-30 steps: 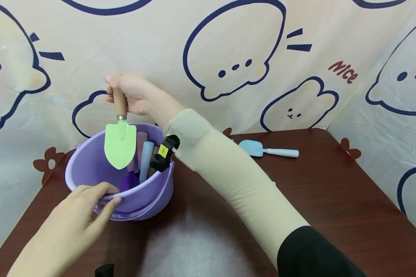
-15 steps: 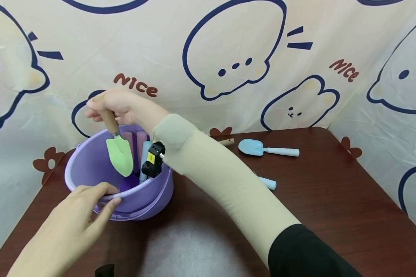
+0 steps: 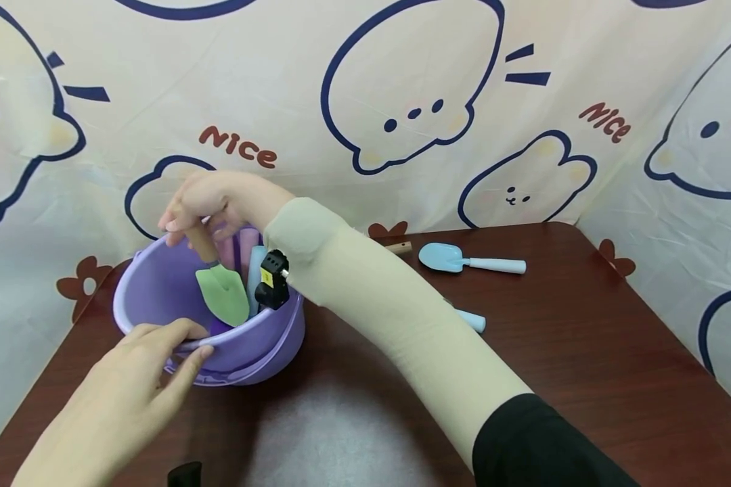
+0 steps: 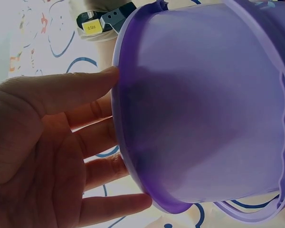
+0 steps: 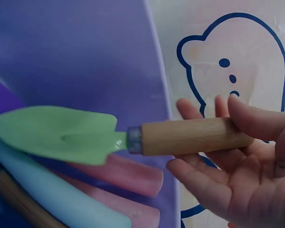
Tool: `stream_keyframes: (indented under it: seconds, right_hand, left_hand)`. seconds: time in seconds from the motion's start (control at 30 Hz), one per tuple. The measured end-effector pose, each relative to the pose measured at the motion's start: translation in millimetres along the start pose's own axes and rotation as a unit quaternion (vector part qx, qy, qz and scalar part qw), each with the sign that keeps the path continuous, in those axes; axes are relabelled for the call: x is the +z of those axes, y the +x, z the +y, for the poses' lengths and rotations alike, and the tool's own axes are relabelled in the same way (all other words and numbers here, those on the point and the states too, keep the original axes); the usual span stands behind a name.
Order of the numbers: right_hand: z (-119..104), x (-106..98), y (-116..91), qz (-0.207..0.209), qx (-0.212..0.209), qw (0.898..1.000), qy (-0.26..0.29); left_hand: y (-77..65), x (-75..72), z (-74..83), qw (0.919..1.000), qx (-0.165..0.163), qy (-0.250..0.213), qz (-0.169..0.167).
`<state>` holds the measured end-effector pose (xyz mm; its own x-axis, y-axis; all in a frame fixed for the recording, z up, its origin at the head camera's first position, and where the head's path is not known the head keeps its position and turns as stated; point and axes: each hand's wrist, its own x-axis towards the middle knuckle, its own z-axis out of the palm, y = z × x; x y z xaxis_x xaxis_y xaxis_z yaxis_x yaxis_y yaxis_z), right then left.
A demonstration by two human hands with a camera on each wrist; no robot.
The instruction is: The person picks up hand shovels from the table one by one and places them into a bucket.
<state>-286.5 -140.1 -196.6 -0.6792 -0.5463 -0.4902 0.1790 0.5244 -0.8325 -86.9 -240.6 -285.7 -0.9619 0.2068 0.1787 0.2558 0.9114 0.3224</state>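
Observation:
A purple bucket (image 3: 158,291) stands at the left of the table. My left hand (image 3: 124,379) pinches its near rim between thumb and fingers; the left wrist view shows the thumb (image 4: 80,90) outside. Over the bucket, my right hand (image 3: 210,203) holds a green garden trowel (image 3: 224,294) by the end of its wooden handle (image 5: 190,137), thumb on top and fingers beneath. The trowel's blade points down inside the bucket, tilted. Beside the blade lie pink handles (image 5: 133,178) and a light blue handle (image 5: 57,185), with a brown wooden handle (image 5: 23,199) below them.
A light blue trowel (image 3: 445,258) lies on the table (image 3: 585,338) at the back right. Another light blue handle (image 3: 472,320) and a wooden handle end (image 3: 400,248) show past the right sleeve (image 3: 396,318). A patterned curtain (image 3: 280,81) hangs behind.
My right hand has lowered the green trowel into the bucket, its blade tilting and shifting right. The left hand has kept its hold on the rim.

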Motion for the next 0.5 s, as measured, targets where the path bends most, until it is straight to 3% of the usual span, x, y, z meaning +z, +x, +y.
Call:
stream_keyframes:
  seconds: [0.2,0.33,0.5]
  right_hand:
    - [0.8,0.0,0.2,0.006,0.063,0.996,-0.058]
    - [-0.5,-2.0,-1.1,0.015,0.088,0.99,-0.106]
    - [-5.5,0.7,-1.3,0.028,0.113,0.984,-0.135]
  left_hand:
    - [-0.5,1.8,-0.7,1.0,0.002,-0.004,-0.001]
    - [0.8,0.9,1.0,0.9999,-0.004,-0.007,-0.009]
    - [-0.7,0.0,0.2,1.0,0.0,-0.003,0.003]
